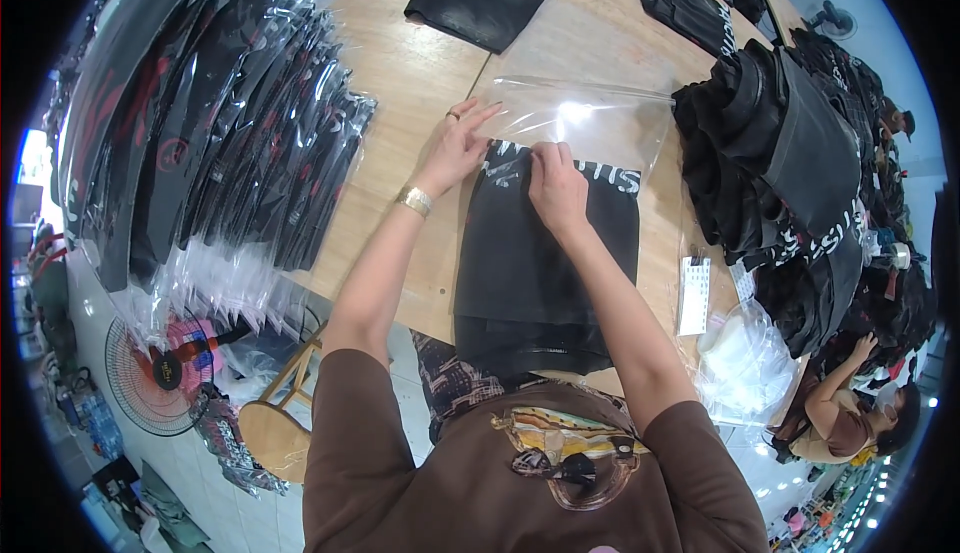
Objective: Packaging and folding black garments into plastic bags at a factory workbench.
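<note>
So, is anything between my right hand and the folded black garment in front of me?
Nothing solid that I can see: your right hand is at the garment's far, printed edge. Clear plastic lies just beyond; whether a thin layer comes between them, I can't tell.

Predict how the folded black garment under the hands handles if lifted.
Likely floppy: the folded black garment shows loose, uneven layers at its near end. Unlikely to roll, since it lies flat. The clear plastic at its far edge looks thin and glossy, so may slip.
</note>
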Available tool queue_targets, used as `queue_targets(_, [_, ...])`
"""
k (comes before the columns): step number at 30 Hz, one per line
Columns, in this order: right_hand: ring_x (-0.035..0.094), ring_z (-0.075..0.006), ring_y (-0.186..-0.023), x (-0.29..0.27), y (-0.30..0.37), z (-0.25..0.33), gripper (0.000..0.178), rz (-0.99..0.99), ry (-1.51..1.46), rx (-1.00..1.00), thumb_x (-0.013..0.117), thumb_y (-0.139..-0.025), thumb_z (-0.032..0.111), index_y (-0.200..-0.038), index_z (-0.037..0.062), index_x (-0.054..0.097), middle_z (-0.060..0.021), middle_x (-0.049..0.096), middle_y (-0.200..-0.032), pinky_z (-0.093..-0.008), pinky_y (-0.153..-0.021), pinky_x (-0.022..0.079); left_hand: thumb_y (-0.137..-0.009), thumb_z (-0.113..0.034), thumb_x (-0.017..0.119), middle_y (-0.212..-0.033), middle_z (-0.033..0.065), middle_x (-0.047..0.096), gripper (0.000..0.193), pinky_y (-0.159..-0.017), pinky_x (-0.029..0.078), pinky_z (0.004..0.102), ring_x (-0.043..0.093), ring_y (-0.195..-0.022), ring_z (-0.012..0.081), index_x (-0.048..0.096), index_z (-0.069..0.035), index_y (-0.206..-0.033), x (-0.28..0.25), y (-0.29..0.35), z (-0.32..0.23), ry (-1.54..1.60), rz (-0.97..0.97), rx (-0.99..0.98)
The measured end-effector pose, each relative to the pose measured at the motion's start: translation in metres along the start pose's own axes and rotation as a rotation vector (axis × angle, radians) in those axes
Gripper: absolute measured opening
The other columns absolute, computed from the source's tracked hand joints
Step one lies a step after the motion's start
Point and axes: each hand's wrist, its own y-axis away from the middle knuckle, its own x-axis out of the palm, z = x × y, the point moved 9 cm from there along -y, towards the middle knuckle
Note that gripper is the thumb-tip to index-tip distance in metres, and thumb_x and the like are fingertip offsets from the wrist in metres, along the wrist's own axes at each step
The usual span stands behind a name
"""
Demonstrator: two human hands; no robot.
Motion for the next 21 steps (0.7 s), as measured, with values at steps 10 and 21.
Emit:
queue_targets(10, [0.042, -0.0269, -0.116, 0.028, 0.022, 0.050, 0.042, 0.201, 0.133, -0.263, 0.058, -0.080, 0.026, -0.117, 0.0096, 0.049, -0.0118, 0.047, -0.123, -0.0410, -0.093, 0.033, -0.078, 0.010, 0.049, -0.093, 0.0144, 0.061, 0.045, -0.066, 0.049, 0.0276, 0.062, -0.075, 0.0201, 0.059, -0.013, -0.116, -0.006, 0.023, 0.012, 0.072, -0.134, 0.122])
queue_targets(21, [0.046, -0.0273, -0.114, 0.015, 0.022, 0.028, 0.034, 0.053, 0.184, -0.239, 0.057, -0.079, 0.022, -0.110, 0.0086, 0.055, -0.0098, 0.054, -0.115, -0.0426, -0.096, 0.033, -0.079, 0.000, 0.056, -0.089, 0.0096, 0.055, 0.065, -0.067, 0.046, 0.0245, 0.055, -0.083, 0.0135, 0.019, -0.006, -0.132, 0.001, 0.042, 0.043, 0.504, -0.274, -0.176])
